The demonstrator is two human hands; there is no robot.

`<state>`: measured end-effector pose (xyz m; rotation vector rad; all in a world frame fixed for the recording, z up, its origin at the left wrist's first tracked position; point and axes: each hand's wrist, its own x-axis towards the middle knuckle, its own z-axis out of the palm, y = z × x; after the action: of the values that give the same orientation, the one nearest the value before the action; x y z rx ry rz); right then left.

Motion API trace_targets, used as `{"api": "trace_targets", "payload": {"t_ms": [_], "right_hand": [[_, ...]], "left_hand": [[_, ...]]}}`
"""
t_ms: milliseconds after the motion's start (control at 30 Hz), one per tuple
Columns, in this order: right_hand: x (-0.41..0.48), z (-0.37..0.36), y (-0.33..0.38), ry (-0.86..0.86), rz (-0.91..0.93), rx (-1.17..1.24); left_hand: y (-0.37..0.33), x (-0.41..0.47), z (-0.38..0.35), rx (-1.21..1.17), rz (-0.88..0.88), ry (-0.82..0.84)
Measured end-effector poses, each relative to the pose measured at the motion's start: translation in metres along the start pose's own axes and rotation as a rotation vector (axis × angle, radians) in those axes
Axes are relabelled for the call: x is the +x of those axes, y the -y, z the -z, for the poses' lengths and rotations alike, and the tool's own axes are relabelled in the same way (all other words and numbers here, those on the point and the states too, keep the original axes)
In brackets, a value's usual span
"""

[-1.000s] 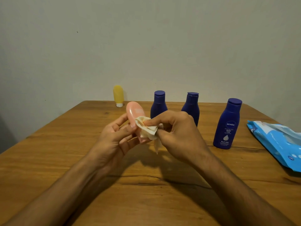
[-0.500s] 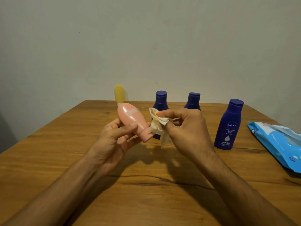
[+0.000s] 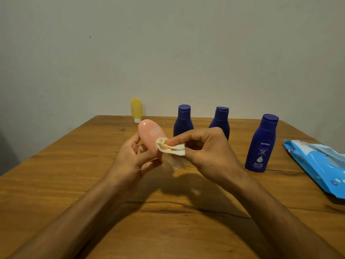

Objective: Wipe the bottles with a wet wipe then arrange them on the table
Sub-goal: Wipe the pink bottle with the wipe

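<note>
Pink plastic shines at the middle of the view, where a small pink bottle (image 3: 149,133) is held up above the wooden table (image 3: 56,174), tilted with its rounded end pointing up and to the left. The left hand (image 3: 134,159) grips it from below, fingers curled round its lower half so that the lower end is hidden. The right hand (image 3: 209,152) pinches a crumpled cream-white wet wipe (image 3: 170,149) between thumb and forefinger and presses it against the bottle's right side. A loose tail of the wipe hangs beneath the pinch, too blurred to make out clearly. Behind the hands, a yellow bottle (image 3: 136,109) stands cap-down at the far edge of the table, close to the pale wall (image 3: 186,53). To its right are three dark blue bottles, all upright. The left blue bottle (image 3: 183,121) and the middle blue bottle (image 3: 221,118) stand side by side, their lower parts covered by the right hand. The Nivea Body Milk bottle (image 3: 261,144) stands nearer the camera and further right, apart from the other two, with its white lettering facing forward. A light blue wet wipe pack (image 3: 317,165) lies flat near the table's right side, to the right of the Nivea bottle without touching it, partly cut off by the frame.
</note>
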<state>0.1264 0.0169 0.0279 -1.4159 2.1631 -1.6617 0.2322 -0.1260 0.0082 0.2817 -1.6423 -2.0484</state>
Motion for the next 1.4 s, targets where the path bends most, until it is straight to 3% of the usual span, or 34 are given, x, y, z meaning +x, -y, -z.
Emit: {"api": "trace_targets", "payload": {"t_ms": [200, 400, 600, 833, 1167, 1267, 1400], "right_hand": [[-0.004, -0.008, 0.0, -0.13, 0.107, -0.186], [-0.001, -0.005, 0.0, -0.31, 0.156, -0.104], [-0.004, -0.009, 0.003, -0.083, 0.278, -0.14], [-0.002, -0.005, 0.005, 0.055, 0.178, 0.08], [-0.003, -0.003, 0.008, 0.147, 0.092, -0.007], [-0.003, -0.001, 0.007, 0.068, 0.058, -0.028], [0.0, 0.0, 0.001, -0.206, 0.014, -0.014]], "left_hand": [[0.004, -0.001, -0.001, 0.15, -0.049, 0.037], [0.006, -0.003, -0.008, 0.281, -0.098, 0.1], [0.007, -0.003, -0.008, 0.26, -0.032, 0.111], [0.001, -0.002, -0.005, 0.019, 0.022, 0.07], [-0.001, -0.004, -0.003, -0.151, 0.153, -0.089], [-0.002, -0.001, -0.002, -0.146, 0.143, -0.146], [-0.003, 0.006, 0.0, -0.061, 0.121, -0.231]]}}
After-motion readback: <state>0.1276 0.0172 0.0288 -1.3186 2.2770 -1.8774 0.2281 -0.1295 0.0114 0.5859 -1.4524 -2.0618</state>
